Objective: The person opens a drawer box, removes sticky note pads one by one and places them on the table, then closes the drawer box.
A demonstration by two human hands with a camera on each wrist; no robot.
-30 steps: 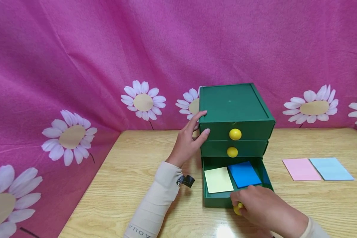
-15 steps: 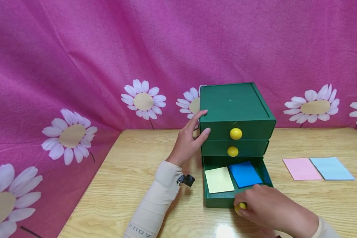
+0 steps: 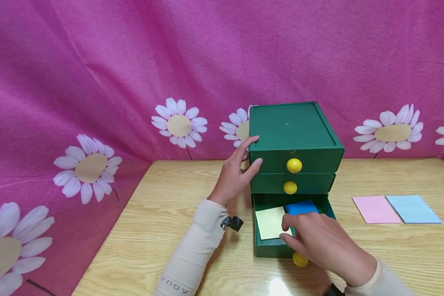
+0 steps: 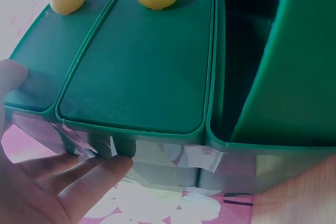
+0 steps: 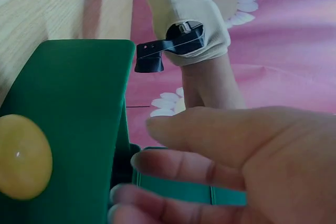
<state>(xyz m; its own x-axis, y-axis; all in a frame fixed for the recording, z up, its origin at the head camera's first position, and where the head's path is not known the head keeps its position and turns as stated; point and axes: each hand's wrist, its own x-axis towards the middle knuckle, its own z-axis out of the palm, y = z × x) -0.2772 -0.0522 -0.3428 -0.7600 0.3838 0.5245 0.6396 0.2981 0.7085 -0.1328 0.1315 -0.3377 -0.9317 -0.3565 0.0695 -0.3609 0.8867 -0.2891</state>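
A green drawer unit [image 3: 290, 127] with yellow knobs stands on the table, its bottom drawer [image 3: 274, 250] pulled out. Against the unit's left side rests my left hand [image 3: 231, 174]; in the left wrist view its fingers [image 4: 100, 187] lie along the side wall and the thumb is at the front. My right hand [image 3: 323, 242] hovers over the open drawer, holding nothing, thumb and index finger apart. Beneath it lie a pale yellow sticky note pad [image 3: 270, 222] and a blue pad [image 3: 301, 206], the blue one partly hidden by the hand. The bottom drawer's knob [image 3: 300, 260] is free.
On the wooden table [image 3: 151, 213] to the right of the unit lie a pink pad [image 3: 376, 209] and a light blue pad [image 3: 413, 209], side by side. A magenta cloth [image 3: 192, 61] with white flowers hangs behind and at the left.
My right hand has let go of the bottom drawer's knob and moved up and inward over the drawer. The left hand keeps its place on the unit's side.
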